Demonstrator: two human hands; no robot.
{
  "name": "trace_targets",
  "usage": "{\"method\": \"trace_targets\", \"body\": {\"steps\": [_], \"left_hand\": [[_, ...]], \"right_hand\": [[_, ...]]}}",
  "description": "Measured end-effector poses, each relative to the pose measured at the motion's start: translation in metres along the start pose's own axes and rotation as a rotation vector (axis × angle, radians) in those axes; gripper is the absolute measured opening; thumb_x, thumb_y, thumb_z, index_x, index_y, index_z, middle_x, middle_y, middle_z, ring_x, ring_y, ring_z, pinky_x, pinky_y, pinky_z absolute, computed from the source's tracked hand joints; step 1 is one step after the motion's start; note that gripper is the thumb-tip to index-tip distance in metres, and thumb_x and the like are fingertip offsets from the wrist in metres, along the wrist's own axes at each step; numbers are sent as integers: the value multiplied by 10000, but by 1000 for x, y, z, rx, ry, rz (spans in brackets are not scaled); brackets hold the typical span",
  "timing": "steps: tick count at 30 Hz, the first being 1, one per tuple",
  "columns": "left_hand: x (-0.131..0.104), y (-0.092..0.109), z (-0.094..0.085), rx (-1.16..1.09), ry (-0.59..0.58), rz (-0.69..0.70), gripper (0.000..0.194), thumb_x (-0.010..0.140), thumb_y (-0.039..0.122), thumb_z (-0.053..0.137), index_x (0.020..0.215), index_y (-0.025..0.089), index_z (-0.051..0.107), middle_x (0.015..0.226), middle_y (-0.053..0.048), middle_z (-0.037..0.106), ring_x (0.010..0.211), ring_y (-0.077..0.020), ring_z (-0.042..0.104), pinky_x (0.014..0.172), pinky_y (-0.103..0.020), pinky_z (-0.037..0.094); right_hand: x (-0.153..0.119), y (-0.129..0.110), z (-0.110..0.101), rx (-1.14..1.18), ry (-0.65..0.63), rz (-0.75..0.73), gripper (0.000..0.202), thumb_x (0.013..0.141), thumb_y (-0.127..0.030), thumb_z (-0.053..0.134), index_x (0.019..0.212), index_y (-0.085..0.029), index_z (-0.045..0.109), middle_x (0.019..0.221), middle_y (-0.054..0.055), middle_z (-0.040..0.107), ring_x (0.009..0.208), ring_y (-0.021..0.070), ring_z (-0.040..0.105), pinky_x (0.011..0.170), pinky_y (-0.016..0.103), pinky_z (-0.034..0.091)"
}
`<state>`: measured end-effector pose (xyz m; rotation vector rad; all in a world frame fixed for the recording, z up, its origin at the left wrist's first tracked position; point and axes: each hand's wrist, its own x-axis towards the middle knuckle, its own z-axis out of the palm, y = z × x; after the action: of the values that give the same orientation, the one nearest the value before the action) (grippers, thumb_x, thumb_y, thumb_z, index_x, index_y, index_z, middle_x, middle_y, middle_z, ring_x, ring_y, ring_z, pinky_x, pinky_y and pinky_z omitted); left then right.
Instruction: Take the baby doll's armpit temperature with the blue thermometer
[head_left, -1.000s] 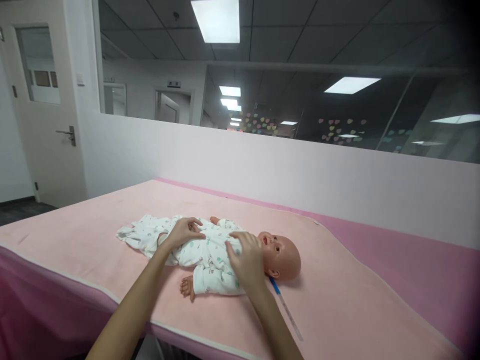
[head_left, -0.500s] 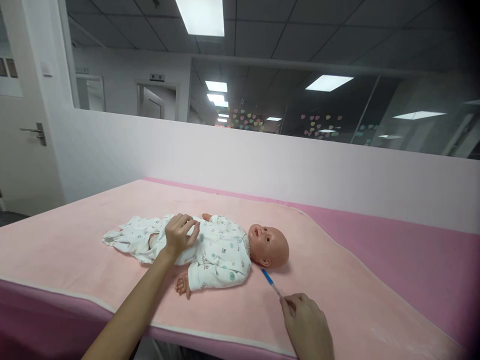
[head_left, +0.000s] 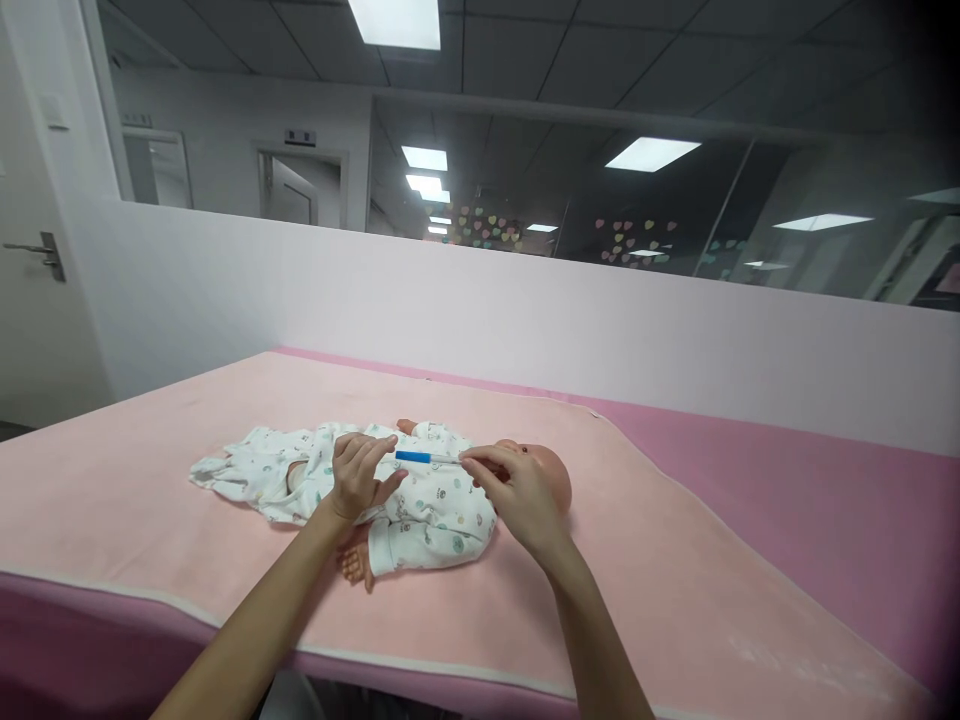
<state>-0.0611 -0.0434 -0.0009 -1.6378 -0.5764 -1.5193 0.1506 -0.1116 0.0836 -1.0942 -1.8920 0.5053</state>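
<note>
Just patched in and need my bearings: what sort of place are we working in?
Probably an infant-care training room inside an office building. A baby doll in a printed sleepsuit lies on a pink padded table, and a glass partition with heart stickers gives onto a corridor. The right hand holds a blue-tipped stick above the doll.

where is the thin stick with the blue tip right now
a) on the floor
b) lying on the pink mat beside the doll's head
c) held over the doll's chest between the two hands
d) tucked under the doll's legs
c: the right hand pinches the stick and holds it level above the chest of the doll, its blue tip at the fingers of the left hand; it lies nowhere on the pink mat.
</note>
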Motion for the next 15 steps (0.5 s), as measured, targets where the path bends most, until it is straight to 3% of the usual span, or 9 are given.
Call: {"method": "trace_targets", "body": {"steps": [4,9,15], "left_hand": [[3,0,-1,38,-61,17,260,819,148,481,1075,150,524,680,-42,623,614,-144,527,665,-292,370],[2,0,0,41,-60,-13,220,829,141,478,1040,156,538,687,-45,620,611,-144,516,656,-292,361],[3,1,1,42,-98,-15,233,818,124,494,1043,159,537,690,-43,624,625,-150,513,649,-291,357]], "right_hand": [[9,4,14,86,-9,-24,219,815,-338,471,845,-228,658,829,13,633,715,130,557,621,243,436],[13,18,25,311,112,-45,237,830,-343,454,995,-213,564,731,-5,579,629,106,552,572,235,455],[20,48,37,510,392,-56,172,718,-331,623,744,-169,574,642,-10,577,556,106,561,505,228,474]]}}
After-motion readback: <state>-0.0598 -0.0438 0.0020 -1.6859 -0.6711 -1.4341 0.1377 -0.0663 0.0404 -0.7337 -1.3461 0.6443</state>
